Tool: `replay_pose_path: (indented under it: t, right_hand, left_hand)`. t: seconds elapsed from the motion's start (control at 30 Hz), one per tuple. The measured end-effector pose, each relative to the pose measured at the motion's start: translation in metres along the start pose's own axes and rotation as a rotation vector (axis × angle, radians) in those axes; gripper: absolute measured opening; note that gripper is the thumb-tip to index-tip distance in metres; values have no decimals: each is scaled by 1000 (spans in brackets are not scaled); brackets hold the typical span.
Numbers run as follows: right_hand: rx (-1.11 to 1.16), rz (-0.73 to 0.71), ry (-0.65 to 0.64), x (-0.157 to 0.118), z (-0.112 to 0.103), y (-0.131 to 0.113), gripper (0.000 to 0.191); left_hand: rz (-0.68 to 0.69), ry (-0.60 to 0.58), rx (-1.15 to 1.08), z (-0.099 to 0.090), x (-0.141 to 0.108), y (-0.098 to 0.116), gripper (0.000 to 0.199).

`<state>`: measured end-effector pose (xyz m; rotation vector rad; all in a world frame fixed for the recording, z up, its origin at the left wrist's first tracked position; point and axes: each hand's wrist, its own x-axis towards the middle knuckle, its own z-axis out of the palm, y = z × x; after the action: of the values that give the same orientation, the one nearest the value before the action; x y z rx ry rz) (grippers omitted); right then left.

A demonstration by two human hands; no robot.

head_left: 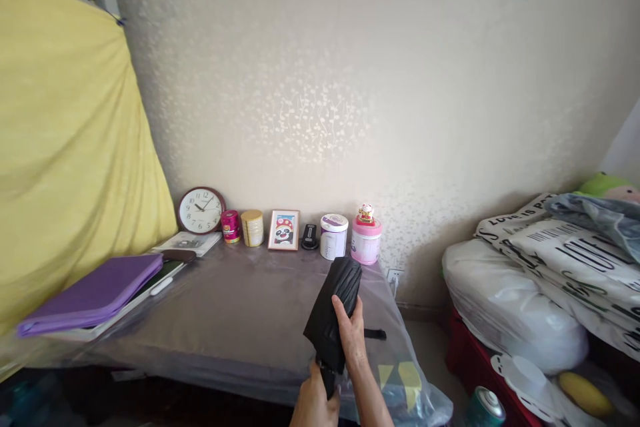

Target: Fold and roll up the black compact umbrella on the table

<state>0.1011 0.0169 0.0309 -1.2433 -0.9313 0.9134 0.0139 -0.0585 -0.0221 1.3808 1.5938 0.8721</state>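
Observation:
A folded black umbrella (pixel 330 313) is held up at a tilt over the front right part of the table, its top leaning to the right. My left hand (pixel 314 400) is closed around the short dark handle at the lower end. Higher up, my right hand (pixel 351 333) wraps the gathered black fabric from the right side, thumb lying across it. A short black strap (pixel 375 333) sticks out to the right behind my right wrist; I cannot tell whether it belongs to the umbrella.
Along the wall stand a clock (pixel 202 210), a magenta tin (pixel 231 226), a yellow jar (pixel 253 227), a framed panda picture (pixel 284 230), a white tub (pixel 334 237) and a pink tub (pixel 367 242). A purple folder (pixel 100 290) lies left; bagged bedding (pixel 515 300) is right.

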Motion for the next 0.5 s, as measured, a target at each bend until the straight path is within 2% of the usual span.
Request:
replay_pose_path:
  t: [0.1, 0.2, 0.27, 0.37, 0.43, 0.5]
  right_hand:
    - [77, 71, -46, -7, -2, -5, 71]
    - [219, 200, -162, -14, -5, -7, 67]
    - [293, 219, -243, -19, -8, -6, 64]
    - [253, 148, -235, -24, -13, -2, 63]
    - [165, 76, -166, -26, -14, 0, 64]
    - [87, 0, -89, -27, -13, 0, 66]
  left_hand:
    - [93, -112, -169, -10, -12, 8, 46]
    - [40, -367, -464, -15, -26, 19, 42]
    - [4, -467, -605, -14, -32, 22, 41]
    - [-41, -431, -579, -6, -36, 20, 45]
    - [-34, -327, -450, -2, -36, 14, 52]
    - [36, -182, -301, 0, -35, 8, 60]
